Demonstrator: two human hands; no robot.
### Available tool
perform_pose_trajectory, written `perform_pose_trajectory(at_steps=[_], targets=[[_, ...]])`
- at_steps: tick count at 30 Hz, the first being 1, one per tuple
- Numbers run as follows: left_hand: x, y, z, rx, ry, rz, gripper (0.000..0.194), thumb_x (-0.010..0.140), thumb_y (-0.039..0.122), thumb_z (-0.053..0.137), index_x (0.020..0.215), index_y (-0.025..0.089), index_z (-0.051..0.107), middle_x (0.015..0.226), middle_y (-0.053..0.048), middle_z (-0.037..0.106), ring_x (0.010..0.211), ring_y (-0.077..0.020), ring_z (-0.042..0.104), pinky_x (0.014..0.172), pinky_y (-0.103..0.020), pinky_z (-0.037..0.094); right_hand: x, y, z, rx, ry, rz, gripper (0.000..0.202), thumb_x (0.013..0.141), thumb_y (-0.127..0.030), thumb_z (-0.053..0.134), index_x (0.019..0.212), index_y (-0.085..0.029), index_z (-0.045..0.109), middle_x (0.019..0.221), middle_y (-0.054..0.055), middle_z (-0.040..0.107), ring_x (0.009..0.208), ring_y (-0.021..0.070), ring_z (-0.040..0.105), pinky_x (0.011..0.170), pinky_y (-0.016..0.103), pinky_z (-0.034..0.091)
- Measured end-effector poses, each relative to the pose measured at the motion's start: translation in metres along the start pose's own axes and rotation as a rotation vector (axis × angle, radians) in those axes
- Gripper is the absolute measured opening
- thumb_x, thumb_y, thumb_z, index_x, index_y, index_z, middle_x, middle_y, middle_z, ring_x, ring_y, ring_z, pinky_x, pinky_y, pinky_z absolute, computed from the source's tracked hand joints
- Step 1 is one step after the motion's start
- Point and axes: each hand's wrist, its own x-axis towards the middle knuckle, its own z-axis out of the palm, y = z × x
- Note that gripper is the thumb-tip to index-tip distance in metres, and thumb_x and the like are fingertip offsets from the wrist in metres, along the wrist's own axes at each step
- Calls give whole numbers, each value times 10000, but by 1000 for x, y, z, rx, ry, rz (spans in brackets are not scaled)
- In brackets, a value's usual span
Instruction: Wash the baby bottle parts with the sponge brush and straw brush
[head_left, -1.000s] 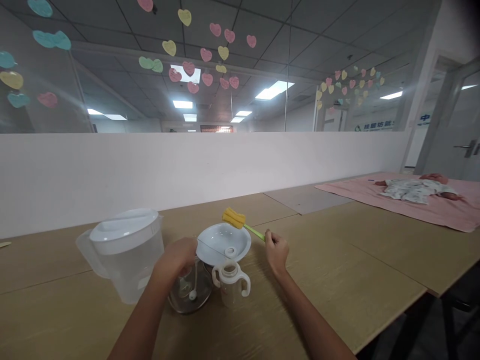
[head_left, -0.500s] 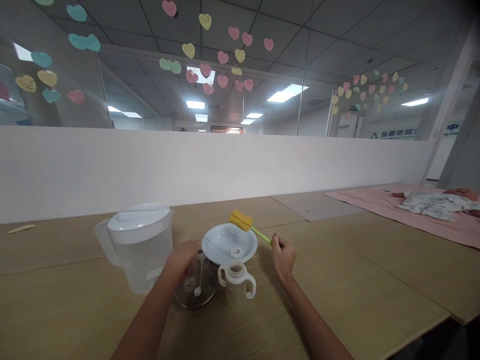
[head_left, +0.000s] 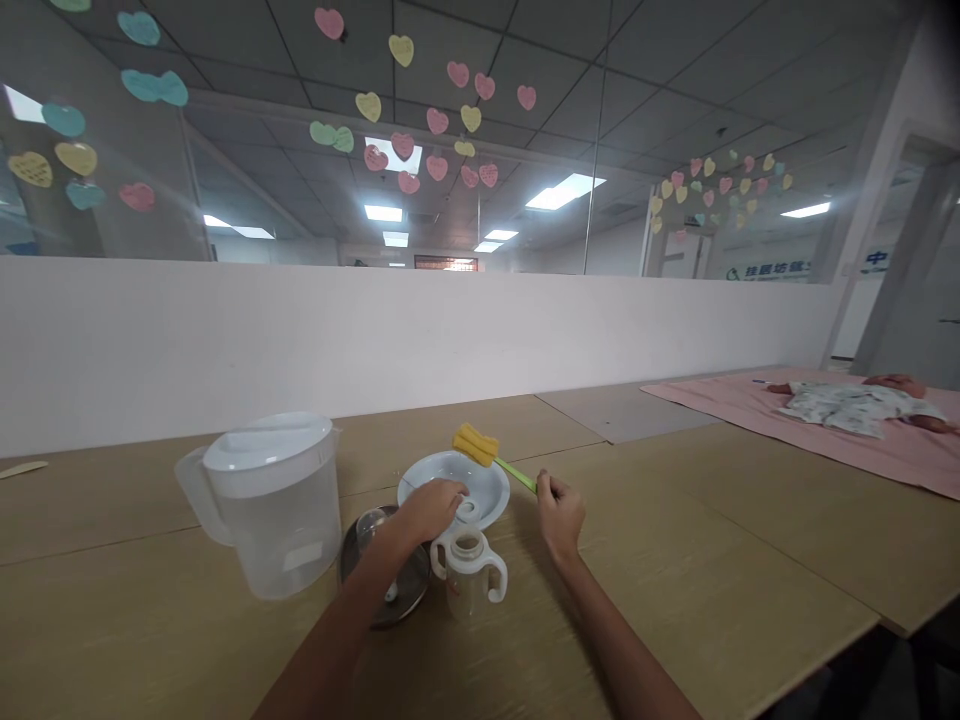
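My right hand [head_left: 561, 512] is closed around the green handle of a bottle brush [head_left: 477, 446] with a yellow sponge head. The sponge is above the far right part of a white bowl [head_left: 496, 500]. Over the bowl's near side reaches my left hand [head_left: 433, 508], fingers stretched forward and slightly bent. Its fingertips are right by a white ring-shaped cap [head_left: 468, 512]; whether they touch it I cannot tell. A clear baby bottle [head_left: 468, 580] with two white handles stands uncapped in front of the bowl. Partly hidden by my left forearm, a round metal tray [head_left: 412, 580] holds small clear and white parts.
A lidded translucent pitcher [head_left: 281, 520] with liquid stands left of the tray. At the far right, a baby doll in patterned clothes [head_left: 862, 405] lies on a pink cloth [head_left: 720, 400]. A low white wall [head_left: 420, 335] runs behind the table.
My left hand has moved from the metal tray up and right to the bowl, beside the white cap. The right hand still holds the brush in about the same place.
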Motion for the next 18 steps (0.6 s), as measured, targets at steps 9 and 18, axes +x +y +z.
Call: perform_pose_trajectory(at_steps=[9,18], targets=[[8,-12,22,-215,-30,108,298,769,332,425,632,160,626,655,-21,632,613,-150,540,577,-223,380,1,-1,0,16,7,6,445,785,-479,332,459,-176,335,496,-27,228,471,90,277,459,212,196],[12,-18,0,-451,344,-18,154,655,281,555,749,168,601,883,-45,652,868,-186,589,810,-285,433,4,2,1,163,29,49,395,758,-457,364,481,-201,248,501,-41,174,476,86,242,445,221,196]])
